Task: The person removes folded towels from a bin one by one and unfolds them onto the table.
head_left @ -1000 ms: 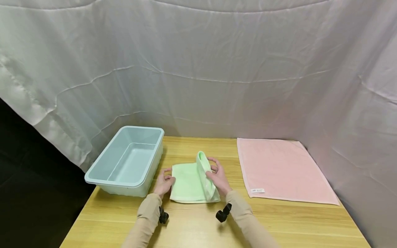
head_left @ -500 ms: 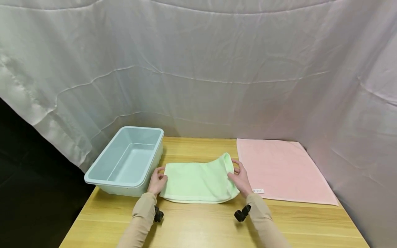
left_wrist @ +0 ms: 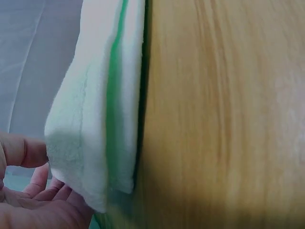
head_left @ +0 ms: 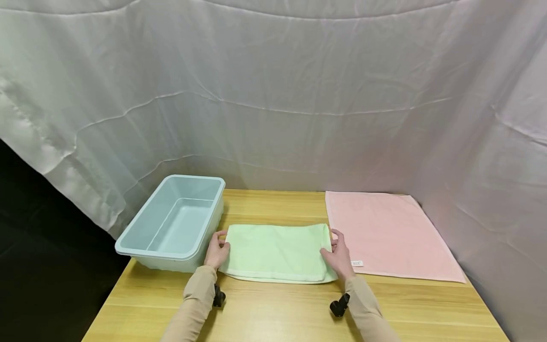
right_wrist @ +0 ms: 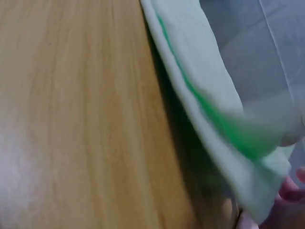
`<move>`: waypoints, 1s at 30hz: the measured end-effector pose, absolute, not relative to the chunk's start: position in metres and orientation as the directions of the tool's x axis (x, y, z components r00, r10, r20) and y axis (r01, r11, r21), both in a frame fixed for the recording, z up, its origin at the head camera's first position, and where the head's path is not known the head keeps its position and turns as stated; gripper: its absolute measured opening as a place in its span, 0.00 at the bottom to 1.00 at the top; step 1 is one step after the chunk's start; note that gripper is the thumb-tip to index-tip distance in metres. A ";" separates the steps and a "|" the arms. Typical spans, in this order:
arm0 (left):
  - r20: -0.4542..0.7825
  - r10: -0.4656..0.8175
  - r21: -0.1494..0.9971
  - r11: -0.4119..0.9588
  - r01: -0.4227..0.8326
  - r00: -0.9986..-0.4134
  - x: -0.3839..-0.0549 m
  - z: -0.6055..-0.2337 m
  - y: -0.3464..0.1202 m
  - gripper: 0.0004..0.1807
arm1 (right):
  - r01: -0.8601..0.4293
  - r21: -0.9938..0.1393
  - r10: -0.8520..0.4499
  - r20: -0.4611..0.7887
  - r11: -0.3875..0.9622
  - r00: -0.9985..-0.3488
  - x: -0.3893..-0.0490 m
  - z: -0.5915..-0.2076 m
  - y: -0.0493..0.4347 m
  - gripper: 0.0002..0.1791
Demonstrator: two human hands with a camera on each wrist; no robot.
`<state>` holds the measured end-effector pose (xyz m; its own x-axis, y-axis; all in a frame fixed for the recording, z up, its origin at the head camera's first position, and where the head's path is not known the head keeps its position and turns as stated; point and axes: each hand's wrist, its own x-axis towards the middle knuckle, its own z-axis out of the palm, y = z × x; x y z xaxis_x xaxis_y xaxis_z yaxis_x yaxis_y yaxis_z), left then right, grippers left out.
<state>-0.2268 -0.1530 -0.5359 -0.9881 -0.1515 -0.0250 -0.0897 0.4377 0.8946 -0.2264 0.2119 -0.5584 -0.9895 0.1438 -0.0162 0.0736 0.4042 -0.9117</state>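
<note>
A light green towel [head_left: 275,251], folded into a long rectangle, lies in the middle of the wooden table. At its left edge my left hand [head_left: 217,251] pinches it; in the left wrist view the thumb [left_wrist: 26,151] touches the top while the other fingers are beneath. My right hand [head_left: 339,254] holds the right edge, thumb on top and fingers along the side. Motion blurs that end of the green towel [right_wrist: 205,95] in the right wrist view, and most of the right hand is out of frame there. The towel's layers show along its near edge.
A light blue plastic bin [head_left: 207,242] stands left of the towel, close to the left hand. A pink towel [head_left: 393,235] with a white label lies spread flat at the right. Grey curtain [head_left: 273,95] hangs behind the wooden table [head_left: 273,316].
The right hand has moved right and lowered the green towel's raised end, so the towel now lies longer and flatter. The left hand has shifted slightly left, staying on its edge.
</note>
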 end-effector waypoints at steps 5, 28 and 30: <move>0.073 -0.174 0.854 0.520 -0.028 -0.982 -0.226 -0.538 -0.143 0.23 | -0.016 -0.882 0.226 0.138 0.471 -0.964 -0.223 -0.554 0.210 0.35; 0.004 0.072 0.886 0.461 0.037 -0.997 -0.216 -0.552 -0.113 0.28 | -0.163 -0.884 -0.242 0.059 0.438 -0.969 -0.223 -0.571 0.188 0.38; 0.001 0.100 0.891 0.451 0.046 -0.995 -0.216 -0.552 -0.115 0.30 | -0.167 -0.879 -0.254 0.055 0.447 -0.966 -0.223 -0.572 0.188 0.38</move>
